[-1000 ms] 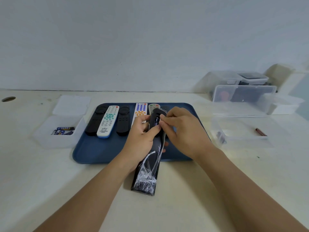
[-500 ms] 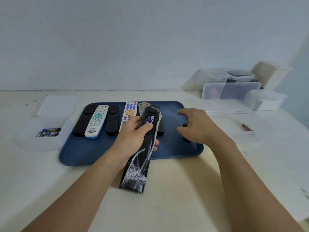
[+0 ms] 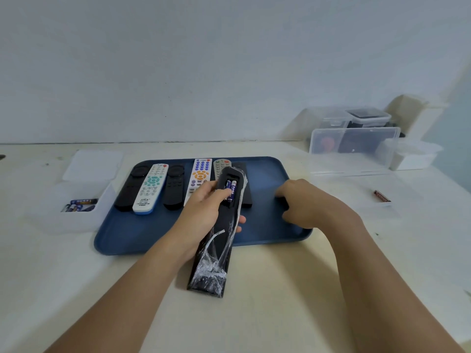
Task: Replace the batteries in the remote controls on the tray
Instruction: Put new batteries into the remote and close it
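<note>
While the left hand grips the wrapped black remote above the blue tray, two batteries sit seated; right hand, fingers curled, reaches a dark piece on the tray, likely the cover. Next: refit it.

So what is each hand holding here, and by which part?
The left hand grips the black remote around its middle, just below the open battery bay. Whether the right hand holds anything cannot be told.

The blue tray's near-left floor lies bare; six remotes crowd its far half, and clear boxes block the table's right rear.
</note>
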Demonstrator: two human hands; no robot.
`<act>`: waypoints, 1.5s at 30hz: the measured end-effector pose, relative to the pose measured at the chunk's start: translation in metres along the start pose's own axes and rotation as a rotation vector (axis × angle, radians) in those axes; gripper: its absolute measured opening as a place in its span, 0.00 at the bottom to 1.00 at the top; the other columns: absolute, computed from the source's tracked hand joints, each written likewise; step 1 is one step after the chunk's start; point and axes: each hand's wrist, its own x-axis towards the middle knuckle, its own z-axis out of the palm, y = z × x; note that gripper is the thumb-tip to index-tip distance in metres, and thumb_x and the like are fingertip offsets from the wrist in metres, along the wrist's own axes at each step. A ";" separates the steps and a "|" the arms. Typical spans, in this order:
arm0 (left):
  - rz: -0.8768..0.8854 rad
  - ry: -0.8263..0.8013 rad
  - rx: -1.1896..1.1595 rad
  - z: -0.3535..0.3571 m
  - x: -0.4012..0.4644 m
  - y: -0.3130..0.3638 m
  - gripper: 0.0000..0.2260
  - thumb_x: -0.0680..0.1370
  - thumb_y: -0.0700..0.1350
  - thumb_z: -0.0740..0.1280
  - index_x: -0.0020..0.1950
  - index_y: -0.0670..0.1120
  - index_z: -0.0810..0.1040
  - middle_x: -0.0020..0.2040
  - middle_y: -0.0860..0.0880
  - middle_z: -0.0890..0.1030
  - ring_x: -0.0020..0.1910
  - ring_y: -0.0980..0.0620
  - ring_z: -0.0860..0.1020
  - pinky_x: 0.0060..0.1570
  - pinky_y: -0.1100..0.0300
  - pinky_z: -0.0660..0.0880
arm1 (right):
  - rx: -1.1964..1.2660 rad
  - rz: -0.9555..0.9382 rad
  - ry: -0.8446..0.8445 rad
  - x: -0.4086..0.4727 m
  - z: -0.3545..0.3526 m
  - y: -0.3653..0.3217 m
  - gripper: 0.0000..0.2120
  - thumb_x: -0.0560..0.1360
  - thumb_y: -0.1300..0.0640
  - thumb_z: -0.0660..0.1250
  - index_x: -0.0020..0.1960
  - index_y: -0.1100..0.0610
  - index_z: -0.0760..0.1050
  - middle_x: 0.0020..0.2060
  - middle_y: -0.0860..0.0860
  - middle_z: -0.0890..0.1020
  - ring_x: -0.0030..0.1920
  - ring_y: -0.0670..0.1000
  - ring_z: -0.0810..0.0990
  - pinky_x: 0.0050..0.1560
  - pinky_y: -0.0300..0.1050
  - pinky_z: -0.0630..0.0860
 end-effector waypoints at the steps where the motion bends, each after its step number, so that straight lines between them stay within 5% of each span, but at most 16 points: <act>1: -0.013 -0.010 -0.015 -0.001 0.000 0.001 0.10 0.84 0.44 0.61 0.62 0.44 0.77 0.53 0.36 0.84 0.37 0.41 0.84 0.34 0.51 0.82 | 0.020 -0.016 0.023 -0.001 -0.001 0.001 0.04 0.69 0.68 0.62 0.41 0.61 0.73 0.41 0.58 0.76 0.41 0.56 0.72 0.33 0.44 0.67; 3: -0.031 -0.029 -0.048 -0.002 0.001 0.003 0.13 0.84 0.44 0.58 0.63 0.42 0.77 0.53 0.37 0.84 0.37 0.40 0.84 0.36 0.50 0.82 | 0.065 -0.068 0.056 0.000 0.000 0.003 0.14 0.72 0.69 0.63 0.54 0.58 0.80 0.51 0.56 0.79 0.50 0.58 0.75 0.43 0.44 0.72; 6: -0.030 -0.035 -0.067 -0.002 0.001 0.002 0.13 0.84 0.43 0.57 0.63 0.42 0.77 0.51 0.39 0.86 0.36 0.42 0.83 0.35 0.51 0.81 | 0.197 -0.142 0.180 0.003 0.003 0.001 0.21 0.75 0.67 0.67 0.66 0.52 0.78 0.59 0.52 0.79 0.58 0.54 0.77 0.57 0.42 0.73; 10: -0.008 -0.046 -0.018 -0.001 0.000 0.001 0.10 0.84 0.40 0.60 0.64 0.44 0.75 0.50 0.41 0.86 0.37 0.43 0.84 0.34 0.52 0.82 | 0.888 -0.216 0.319 0.002 0.003 -0.013 0.28 0.73 0.70 0.71 0.69 0.50 0.73 0.46 0.57 0.81 0.37 0.50 0.81 0.43 0.47 0.83; 13: 0.021 -0.034 0.005 -0.002 0.001 -0.001 0.10 0.83 0.40 0.63 0.64 0.45 0.75 0.49 0.42 0.86 0.37 0.44 0.85 0.34 0.52 0.82 | 1.349 -0.205 0.299 -0.005 0.001 -0.029 0.17 0.76 0.69 0.70 0.63 0.58 0.76 0.43 0.62 0.82 0.37 0.55 0.84 0.36 0.52 0.84; 17: 0.056 -0.024 0.046 -0.002 0.001 -0.002 0.09 0.82 0.42 0.66 0.62 0.45 0.74 0.41 0.45 0.86 0.34 0.44 0.84 0.32 0.52 0.81 | 1.688 -0.095 0.195 -0.006 0.003 -0.045 0.08 0.78 0.64 0.69 0.57 0.61 0.77 0.37 0.59 0.83 0.33 0.56 0.84 0.29 0.43 0.80; 21: 0.052 -0.054 0.032 -0.002 0.001 0.000 0.09 0.82 0.41 0.66 0.63 0.46 0.74 0.45 0.41 0.86 0.34 0.44 0.84 0.32 0.52 0.81 | 1.779 -0.027 0.147 -0.003 0.005 -0.047 0.04 0.79 0.59 0.68 0.50 0.59 0.78 0.37 0.57 0.83 0.31 0.52 0.81 0.28 0.39 0.78; 28: 0.043 -0.065 -0.008 -0.001 0.000 0.003 0.10 0.83 0.42 0.64 0.64 0.45 0.74 0.48 0.39 0.86 0.34 0.43 0.83 0.32 0.53 0.81 | 1.980 -0.014 0.148 -0.002 0.005 -0.043 0.02 0.79 0.65 0.66 0.51 0.63 0.75 0.30 0.52 0.81 0.34 0.49 0.83 0.38 0.38 0.82; 33: 0.047 -0.035 -0.017 0.000 0.001 0.001 0.10 0.84 0.43 0.61 0.64 0.45 0.74 0.48 0.41 0.86 0.35 0.44 0.84 0.33 0.51 0.82 | 2.038 -0.035 0.200 -0.001 0.001 -0.039 0.02 0.78 0.65 0.67 0.48 0.64 0.75 0.33 0.57 0.77 0.37 0.52 0.83 0.43 0.42 0.83; 40: 0.094 -0.019 0.015 -0.003 0.003 0.000 0.09 0.84 0.42 0.61 0.64 0.47 0.75 0.48 0.42 0.86 0.36 0.45 0.84 0.34 0.53 0.81 | 2.167 0.092 0.020 -0.001 0.004 -0.042 0.07 0.77 0.62 0.69 0.43 0.65 0.81 0.45 0.62 0.85 0.45 0.54 0.85 0.41 0.38 0.83; 45: 0.096 0.012 -0.009 -0.004 0.003 0.000 0.09 0.84 0.42 0.61 0.62 0.47 0.76 0.49 0.40 0.86 0.35 0.44 0.83 0.33 0.53 0.81 | 2.046 -0.133 0.339 -0.008 -0.001 -0.044 0.01 0.74 0.66 0.71 0.44 0.63 0.82 0.40 0.54 0.85 0.42 0.50 0.84 0.48 0.40 0.81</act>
